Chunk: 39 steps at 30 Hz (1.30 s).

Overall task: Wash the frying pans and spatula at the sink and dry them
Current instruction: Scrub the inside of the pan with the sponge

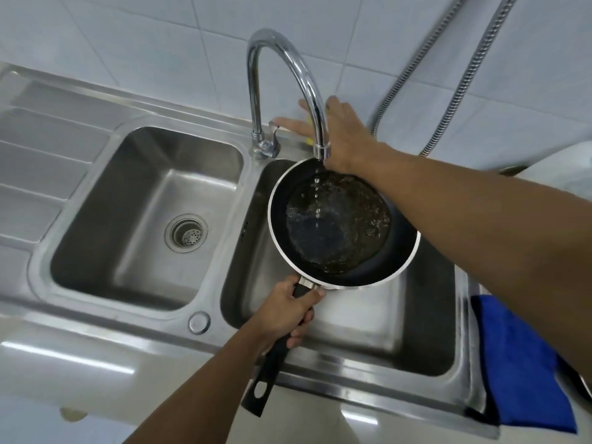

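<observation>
A black frying pan with a silver rim hangs over the right sink basin, under the chrome tap's spout. Drops of water fall into the pan, and a shallow pool lies on its bottom. My left hand grips the pan's black handle close to the pan. My right hand reaches behind the spout with its fingers stretched out, one fingertip touching the tap lever. A small yellow thing shows behind the spout, mostly hidden. No spatula or second pan is in view.
The left basin has a drain strainer. A ribbed draining board lies at the far left. A blue cloth lies on the counter at the right. A metal hose hangs on the tiled wall.
</observation>
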Motion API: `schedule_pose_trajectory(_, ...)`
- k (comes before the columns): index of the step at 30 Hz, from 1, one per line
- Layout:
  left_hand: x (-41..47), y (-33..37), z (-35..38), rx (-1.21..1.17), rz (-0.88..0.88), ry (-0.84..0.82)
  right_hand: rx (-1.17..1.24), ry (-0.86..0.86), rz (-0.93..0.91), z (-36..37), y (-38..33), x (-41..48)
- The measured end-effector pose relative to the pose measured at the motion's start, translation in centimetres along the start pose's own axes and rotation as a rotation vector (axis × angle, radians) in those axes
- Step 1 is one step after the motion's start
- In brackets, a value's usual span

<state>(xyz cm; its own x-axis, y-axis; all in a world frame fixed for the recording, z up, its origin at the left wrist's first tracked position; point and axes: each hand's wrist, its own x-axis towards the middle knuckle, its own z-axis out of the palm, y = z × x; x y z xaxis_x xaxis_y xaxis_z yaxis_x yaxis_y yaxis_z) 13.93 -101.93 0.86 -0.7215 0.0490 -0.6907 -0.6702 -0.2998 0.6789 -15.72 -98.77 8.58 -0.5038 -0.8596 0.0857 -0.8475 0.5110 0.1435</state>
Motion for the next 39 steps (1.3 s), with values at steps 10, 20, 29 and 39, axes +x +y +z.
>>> schedule_pose_trajectory(10, -0.7, 0.4, 0.1, 0.046, 0.003, 0.058, 0.821, -0.049, 0.241, 3.7, -6.0, -11.6)
schedule_pose_trajectory(20, -2.1, 1.8, 0.9, 0.013, -0.011, 0.092, 0.752, -0.313, 0.233, 1.0, -3.6, -19.5)
schedule_pose_trajectory(29, -3.6, 1.0, 1.6, 0.115, 0.011, 0.026, 0.396, -0.267, 0.538, 2.0, 1.5, -16.5)
schedule_pose_trajectory(39, -3.2, 0.8, 1.8, 0.171, 0.039, 0.052, 0.817, -0.226, 0.221, 2.2, -6.3, -11.9)
